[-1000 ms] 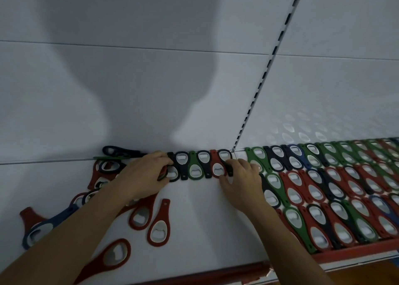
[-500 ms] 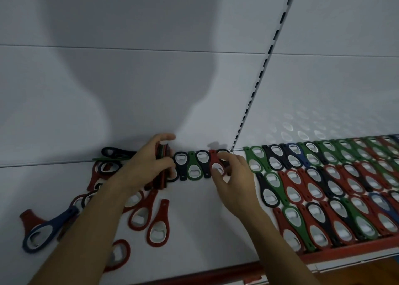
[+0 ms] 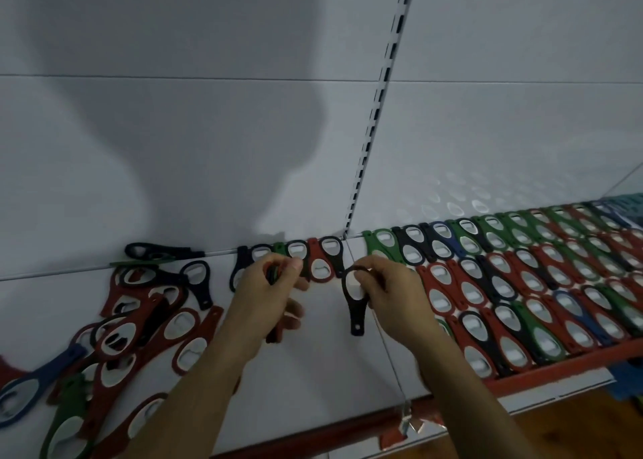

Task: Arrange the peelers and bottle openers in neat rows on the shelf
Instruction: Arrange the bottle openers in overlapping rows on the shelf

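1. White shelf (image 3: pixel 323 364) with a red front edge (image 3: pixel 542 371); white back panel behind it, with a slotted upright (image 3: pixel 377 110) running up from the far middle.
2. Right part of the shelf: bottle openers laid in tight rows (image 3: pixel 522 295), red, green, black and blue, touching side by side, from the back panel to the front edge.
3. Far middle, against the back panel: a short row (image 3: pixel 306 253) of black, green and red openers, just left of the upright's foot.
4. Left part of the shelf: a loose pile (image 3: pixel 139 312) of mostly red openers, overlapping at mixed angles. A blue opener (image 3: pixel 34 385) and a green opener (image 3: pixel 66 420) lie at the near left. A black opener (image 3: pixel 156 250) lies far left along the back panel.
5. Right hand (image 3: pixel 389 295): fingers pinched on the ring of a single black opener (image 3: pixel 355 298), held above the bare shelf, handle hanging toward the near side.
6. Left hand (image 3: pixel 268 295): fingers closed around a small stack of openers (image 3: pixel 273 274), dark and red edges showing between thumb and fingers. Count cannot be told.
7. The hands are near each other, not touching, in front of the short far row.
8. No peeler can be told apart here.
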The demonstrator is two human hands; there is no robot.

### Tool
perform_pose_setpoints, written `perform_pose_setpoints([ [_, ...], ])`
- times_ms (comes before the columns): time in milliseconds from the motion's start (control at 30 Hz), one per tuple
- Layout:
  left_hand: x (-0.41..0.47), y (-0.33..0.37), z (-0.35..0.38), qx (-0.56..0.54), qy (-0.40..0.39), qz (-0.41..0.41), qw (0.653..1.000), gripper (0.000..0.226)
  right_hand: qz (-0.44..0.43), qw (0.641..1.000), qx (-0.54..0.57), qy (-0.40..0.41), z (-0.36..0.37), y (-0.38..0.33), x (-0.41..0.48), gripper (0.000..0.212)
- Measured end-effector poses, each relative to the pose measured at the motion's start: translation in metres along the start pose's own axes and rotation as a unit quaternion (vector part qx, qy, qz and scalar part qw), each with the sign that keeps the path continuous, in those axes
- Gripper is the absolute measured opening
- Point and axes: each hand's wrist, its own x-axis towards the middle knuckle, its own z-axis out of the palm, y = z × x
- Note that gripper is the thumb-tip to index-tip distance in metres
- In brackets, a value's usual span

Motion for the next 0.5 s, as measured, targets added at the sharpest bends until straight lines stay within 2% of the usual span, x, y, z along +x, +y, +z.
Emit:
perform_pose_setpoints([
  [67, 0.004, 0.001, -0.004, -0.096, -0.044, -0.087, 0.991, 0.017, -0.02, 0.994, -0.097, -0.054, -0.002, 0.006, 0.006, 0.015],
  [133, 0.003, 0.002, -0.006, -0.215, -0.103, -0.137, 0.962, 0.025, -0.025, 0.987, -0.143, -0.073, 0.003, 0.007, 0.009, 0.021],
  [200, 0.002, 0.003, -0.005, -0.257, -0.151, -0.137, 0.945, 0.037, -0.011, 0.987, -0.151, -0.055, 0.008, 0.007, 0.007, 0.03],
  [267, -0.001, -0.001, -0.002, -0.244, -0.178, -0.104, 0.948, 0.038, -0.022, 0.99, -0.139, -0.023, 0.009, 0.008, 0.0, 0.034],
  [367, -0.006, -0.008, 0.004, -0.213, -0.138, -0.059, 0.965, 0.037, -0.045, 0.988, -0.141, -0.051, 0.011, 0.011, -0.019, 0.031],
  [500, -0.006, -0.012, 0.007, -0.203, -0.079, -0.053, 0.975, 0.027, -0.032, 0.985, -0.154, -0.064, 0.018, 0.014, -0.028, 0.024],
])
